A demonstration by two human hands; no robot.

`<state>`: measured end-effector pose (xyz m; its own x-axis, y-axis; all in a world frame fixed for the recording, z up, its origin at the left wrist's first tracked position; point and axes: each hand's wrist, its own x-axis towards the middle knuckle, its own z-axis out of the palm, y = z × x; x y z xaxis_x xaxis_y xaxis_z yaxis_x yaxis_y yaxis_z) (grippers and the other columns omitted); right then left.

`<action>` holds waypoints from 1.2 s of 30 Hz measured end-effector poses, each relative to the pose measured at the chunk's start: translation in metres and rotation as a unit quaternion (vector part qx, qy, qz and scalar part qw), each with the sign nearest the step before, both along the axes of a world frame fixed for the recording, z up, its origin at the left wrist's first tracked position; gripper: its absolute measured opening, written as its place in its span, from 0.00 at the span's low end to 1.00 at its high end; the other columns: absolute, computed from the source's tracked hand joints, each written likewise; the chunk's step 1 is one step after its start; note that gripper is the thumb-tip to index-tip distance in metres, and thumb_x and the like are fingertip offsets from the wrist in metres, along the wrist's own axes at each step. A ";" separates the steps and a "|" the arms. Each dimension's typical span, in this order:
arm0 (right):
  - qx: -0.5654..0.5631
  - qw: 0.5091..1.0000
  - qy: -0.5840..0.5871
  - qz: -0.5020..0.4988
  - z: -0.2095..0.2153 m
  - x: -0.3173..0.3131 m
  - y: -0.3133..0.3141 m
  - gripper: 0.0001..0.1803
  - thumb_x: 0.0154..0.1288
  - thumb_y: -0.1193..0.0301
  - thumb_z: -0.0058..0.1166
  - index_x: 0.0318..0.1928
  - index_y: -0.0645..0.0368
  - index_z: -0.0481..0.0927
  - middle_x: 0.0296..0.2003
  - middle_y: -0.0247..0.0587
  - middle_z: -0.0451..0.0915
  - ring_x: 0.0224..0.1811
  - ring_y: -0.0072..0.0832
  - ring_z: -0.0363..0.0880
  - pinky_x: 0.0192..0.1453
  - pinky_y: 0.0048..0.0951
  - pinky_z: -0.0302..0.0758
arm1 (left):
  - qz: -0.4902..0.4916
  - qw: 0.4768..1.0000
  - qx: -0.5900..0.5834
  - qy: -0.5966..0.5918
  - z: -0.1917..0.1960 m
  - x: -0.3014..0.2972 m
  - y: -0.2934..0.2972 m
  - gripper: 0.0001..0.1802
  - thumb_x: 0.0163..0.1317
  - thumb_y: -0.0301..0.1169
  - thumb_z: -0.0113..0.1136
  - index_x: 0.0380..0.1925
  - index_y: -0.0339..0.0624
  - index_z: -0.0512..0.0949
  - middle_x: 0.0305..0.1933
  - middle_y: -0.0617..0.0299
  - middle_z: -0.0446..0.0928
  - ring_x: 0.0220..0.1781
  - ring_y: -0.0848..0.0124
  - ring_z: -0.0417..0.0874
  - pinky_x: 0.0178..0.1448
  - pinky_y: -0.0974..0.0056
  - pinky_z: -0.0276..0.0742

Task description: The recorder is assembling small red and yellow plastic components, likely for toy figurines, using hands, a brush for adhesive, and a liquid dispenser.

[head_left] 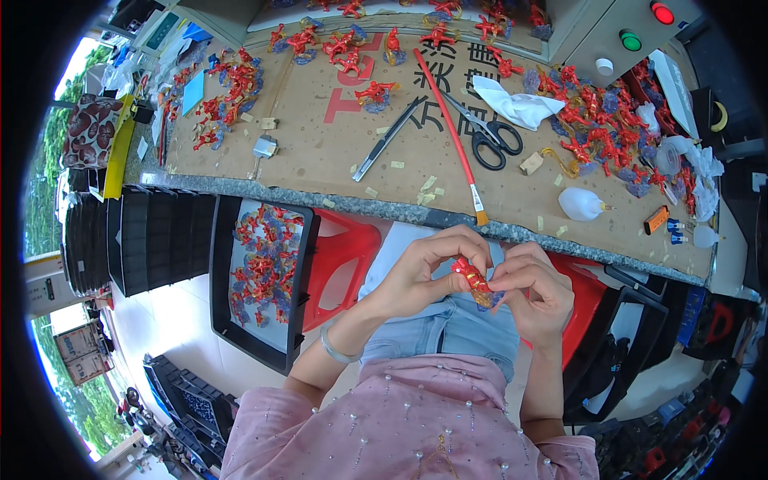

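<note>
Between my two hands, above my lap and just off the table's near edge, is a small red figurine (pixel 472 276) with yellow marks and a purple-blue base. My left hand (pixel 428 272) pinches it from the left with thumb and fingers. From the right, my right hand (pixel 534 292) has its fingertips closed on the base end. The fingers cover part of the figurine. Nearest on the cardboard-covered table (pixel 304 156) lies a red-handled paintbrush (pixel 452 132), bristles toward me. Beside it are black-handled scissors (pixel 488 136) and a utility knife (pixel 388 140).
Piles of similar red figurines (pixel 600 132) lie at the right, with more at left and back. A white squeeze bottle (pixel 582 204) and crumpled white tissue (pixel 518 102) are at right. A black tray (pixel 264 276) of figurines stands left of my legs. A control box (pixel 624 36) stands behind.
</note>
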<state>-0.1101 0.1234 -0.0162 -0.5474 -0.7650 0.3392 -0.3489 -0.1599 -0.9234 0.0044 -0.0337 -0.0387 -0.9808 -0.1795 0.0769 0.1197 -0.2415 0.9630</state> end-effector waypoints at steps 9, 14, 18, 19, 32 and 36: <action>0.021 0.968 0.237 -0.076 0.013 0.005 -0.001 0.14 0.39 0.78 0.66 0.32 0.60 0.84 0.30 0.37 0.81 0.34 0.33 0.74 0.38 0.33 0.72 | 0.074 0.987 0.143 -0.022 0.007 -0.001 0.009 0.26 0.62 0.34 0.64 0.56 0.35 0.69 0.58 0.52 0.73 0.59 0.65 0.76 0.61 0.60 0.74; 0.060 0.904 0.403 -0.129 0.016 0.014 -0.007 0.16 0.39 0.75 0.65 0.36 0.58 0.85 0.34 0.34 0.80 0.36 0.31 0.74 0.38 0.33 0.69 | 0.093 0.974 0.199 -0.056 0.013 0.009 0.017 0.28 0.64 0.32 0.61 0.60 0.32 0.65 0.59 0.47 0.73 0.58 0.65 0.78 0.60 0.61 0.76; 0.073 0.907 0.397 -0.116 0.016 0.019 -0.010 0.15 0.42 0.75 0.66 0.36 0.58 0.84 0.35 0.34 0.81 0.36 0.31 0.75 0.39 0.32 0.67 | 0.094 0.969 0.207 -0.097 0.020 0.008 0.019 0.22 0.65 0.26 0.57 0.58 0.30 0.68 0.55 0.44 0.77 0.55 0.66 0.80 0.59 0.63 0.76; 0.076 0.914 0.380 -0.123 0.015 0.020 -0.011 0.15 0.43 0.74 0.68 0.36 0.58 0.84 0.35 0.34 0.81 0.36 0.31 0.75 0.40 0.32 0.67 | 0.095 0.969 0.207 -0.097 0.020 0.008 0.018 0.22 0.65 0.26 0.57 0.58 0.30 0.68 0.55 0.44 0.77 0.55 0.66 0.80 0.59 0.63 0.76; -0.003 0.925 0.280 -0.259 0.012 0.005 0.006 0.10 0.49 0.87 0.58 0.36 0.68 0.81 0.30 0.45 0.78 0.34 0.40 0.74 0.42 0.38 0.72 | 0.179 0.958 0.183 -0.126 0.020 0.037 -0.004 0.15 0.67 0.23 0.51 0.52 0.29 0.72 0.52 0.48 0.79 0.51 0.65 0.82 0.57 0.62 0.78; -0.032 0.851 0.210 -0.481 -0.010 -0.012 0.036 0.08 0.65 0.84 0.50 0.44 0.74 0.78 0.37 0.50 0.77 0.43 0.38 0.76 0.50 0.33 0.74 | 0.325 0.924 0.140 -0.148 -0.012 0.085 -0.034 0.14 0.67 0.22 0.50 0.51 0.27 0.73 0.50 0.47 0.80 0.50 0.63 0.83 0.57 0.60 0.78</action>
